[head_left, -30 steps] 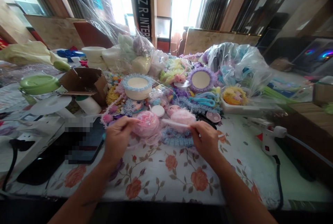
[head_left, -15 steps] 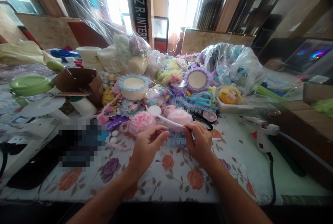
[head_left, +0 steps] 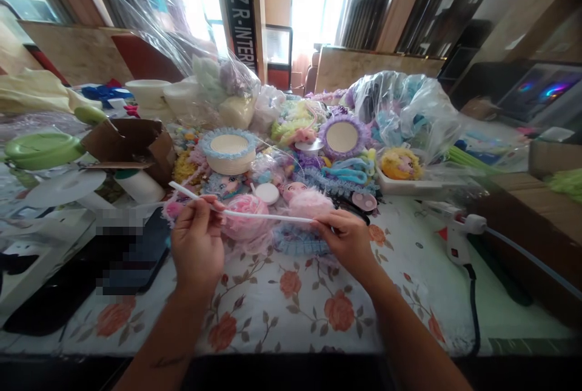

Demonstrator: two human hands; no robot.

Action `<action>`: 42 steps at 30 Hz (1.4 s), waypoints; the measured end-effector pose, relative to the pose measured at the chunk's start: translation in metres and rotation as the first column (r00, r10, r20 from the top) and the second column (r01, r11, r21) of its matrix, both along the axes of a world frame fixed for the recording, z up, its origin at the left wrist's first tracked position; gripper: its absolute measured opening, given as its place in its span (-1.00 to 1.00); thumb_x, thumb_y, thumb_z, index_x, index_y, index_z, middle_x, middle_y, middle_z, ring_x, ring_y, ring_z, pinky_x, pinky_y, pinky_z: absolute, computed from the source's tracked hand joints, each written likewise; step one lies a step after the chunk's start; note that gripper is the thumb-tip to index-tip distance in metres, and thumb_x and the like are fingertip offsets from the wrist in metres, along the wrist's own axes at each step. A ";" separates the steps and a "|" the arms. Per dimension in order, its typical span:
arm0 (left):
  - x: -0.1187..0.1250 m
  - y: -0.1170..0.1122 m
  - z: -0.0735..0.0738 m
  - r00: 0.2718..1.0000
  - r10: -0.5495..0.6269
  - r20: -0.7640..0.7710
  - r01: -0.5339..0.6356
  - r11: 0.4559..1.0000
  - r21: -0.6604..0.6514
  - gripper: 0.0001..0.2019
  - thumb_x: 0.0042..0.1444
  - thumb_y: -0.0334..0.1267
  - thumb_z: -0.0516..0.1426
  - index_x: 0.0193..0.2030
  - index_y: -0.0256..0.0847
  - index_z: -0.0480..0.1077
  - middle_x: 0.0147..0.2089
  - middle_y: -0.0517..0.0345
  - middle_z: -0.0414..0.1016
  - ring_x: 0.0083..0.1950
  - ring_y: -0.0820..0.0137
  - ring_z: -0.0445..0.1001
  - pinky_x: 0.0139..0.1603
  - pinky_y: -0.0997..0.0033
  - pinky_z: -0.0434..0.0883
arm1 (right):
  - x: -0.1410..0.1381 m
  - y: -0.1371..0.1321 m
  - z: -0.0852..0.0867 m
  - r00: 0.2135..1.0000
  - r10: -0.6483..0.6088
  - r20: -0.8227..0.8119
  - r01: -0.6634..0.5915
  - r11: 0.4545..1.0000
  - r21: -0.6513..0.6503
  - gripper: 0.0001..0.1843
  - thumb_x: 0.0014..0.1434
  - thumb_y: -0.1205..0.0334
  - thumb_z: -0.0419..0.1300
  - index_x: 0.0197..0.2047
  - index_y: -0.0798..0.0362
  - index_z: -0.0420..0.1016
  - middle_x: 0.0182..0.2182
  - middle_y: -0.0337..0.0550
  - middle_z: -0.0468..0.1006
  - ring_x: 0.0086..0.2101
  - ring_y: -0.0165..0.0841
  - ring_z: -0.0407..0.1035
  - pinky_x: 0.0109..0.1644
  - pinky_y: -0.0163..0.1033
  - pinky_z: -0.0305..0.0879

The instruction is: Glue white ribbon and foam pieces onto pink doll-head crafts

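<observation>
White stick partly covered, forearms and table edges cropped.
A stretch of the white stick (head_left: 268, 217) is hidden by the fingers of the left hand (head_left: 197, 239), and its far end is concealed at the fingertips of the right hand (head_left: 348, 242). The left forearm (head_left: 159, 342) and right forearm (head_left: 413, 318) are cut off by the bottom edge. Part of a dark flat device (head_left: 155, 253) is masked by pixelation. The black sign (head_left: 240, 9) is cropped at the top, its foot obscured by a clear plastic bag (head_left: 239, 109). The cardboard box (head_left: 509, 197) is cut by the right edge.
</observation>
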State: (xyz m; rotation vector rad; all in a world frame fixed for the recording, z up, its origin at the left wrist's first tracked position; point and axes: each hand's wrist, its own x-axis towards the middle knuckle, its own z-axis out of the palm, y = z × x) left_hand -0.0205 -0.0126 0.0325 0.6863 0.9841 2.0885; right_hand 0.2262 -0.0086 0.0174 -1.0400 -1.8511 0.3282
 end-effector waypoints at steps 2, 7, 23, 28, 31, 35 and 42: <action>-0.006 0.001 0.002 0.997 0.042 -0.059 -0.042 0.999 0.008 -0.90 0.10 -0.29 0.29 -0.39 -0.24 0.51 -0.44 0.18 0.42 -0.42 0.54 0.35 -0.45 0.64 0.34 | 0.004 0.001 0.004 0.984 0.039 -0.172 -0.075 0.975 -0.208 -0.85 0.18 0.19 0.34 -0.39 0.05 0.64 -0.50 -0.18 0.57 -0.46 -0.37 0.39 -0.39 -0.28 0.24; 0.007 -0.004 -0.006 0.995 -0.022 -0.096 0.017 0.998 -0.057 -0.81 0.04 -0.25 0.33 -0.19 -0.21 0.53 -0.45 0.21 0.49 -0.44 0.53 0.38 -0.42 0.62 0.35 | 0.004 0.001 0.011 0.617 -0.065 -0.784 -0.427 0.809 -0.403 -0.78 -0.04 0.12 0.46 -0.44 0.04 0.57 -0.61 -0.27 0.47 -0.61 -0.50 0.26 -0.57 -0.40 0.14; 0.031 -0.014 -0.015 0.888 -0.266 -0.374 0.204 0.959 -0.196 -0.82 0.18 -0.14 0.25 -0.21 -0.21 0.57 -0.40 0.19 0.50 -0.39 0.49 0.37 -0.33 0.53 0.36 | -0.009 0.005 0.003 0.478 -0.090 -0.874 -0.558 0.737 -0.381 -0.66 -0.04 0.06 0.50 -0.33 0.07 0.52 -0.40 -0.25 0.57 -0.47 -0.50 0.47 -0.39 -0.43 0.47; 0.026 -0.011 -0.018 0.916 -0.208 -0.342 0.151 0.971 -0.186 -0.76 0.13 -0.07 0.26 -0.28 -0.23 0.54 -0.44 0.19 0.46 -0.39 0.46 0.39 -0.29 0.49 0.37 | -0.004 0.013 0.001 0.420 -0.183 -0.889 -0.418 0.830 -0.369 -0.58 -0.05 -0.05 0.48 -0.31 0.06 0.47 -0.48 -0.29 0.51 -0.53 -0.49 0.41 -0.50 -0.43 0.42; 0.021 -0.009 -0.015 0.917 -0.156 -0.367 0.094 0.979 -0.183 -0.74 0.13 -0.06 0.26 -0.25 -0.24 0.54 -0.46 0.20 0.45 -0.41 0.45 0.39 -0.29 0.47 0.37 | -0.001 0.014 0.001 0.433 -0.192 -0.881 -0.309 0.886 -0.345 -0.60 0.00 -0.05 0.45 -0.33 0.06 0.44 -0.48 -0.30 0.48 -0.52 -0.51 0.40 -0.52 -0.45 0.36; 0.025 -0.011 -0.006 0.884 -0.110 -0.454 0.039 0.986 -0.163 -0.79 0.19 -0.11 0.22 -0.24 -0.21 0.56 -0.49 0.24 0.40 -0.41 0.47 0.36 -0.28 0.51 0.35 | -0.004 0.007 0.000 0.581 -0.095 -0.808 -0.344 0.872 -0.350 -0.68 0.15 -0.04 0.34 -0.36 0.04 0.45 -0.45 -0.25 0.51 -0.52 -0.46 0.39 -0.49 -0.37 0.39; 0.062 -0.009 0.003 0.626 -0.541 -0.562 0.427 0.841 -0.332 -0.77 0.25 -0.13 0.15 -0.32 -0.23 0.52 -0.35 0.10 0.57 -0.30 0.36 0.52 -0.22 0.41 0.46 | -0.013 -0.002 0.000 0.759 0.036 -0.650 -0.430 0.776 -0.460 -0.64 0.16 -0.06 0.33 -0.42 0.06 0.46 -0.60 -0.26 0.49 -0.61 -0.42 0.36 -0.50 -0.30 0.35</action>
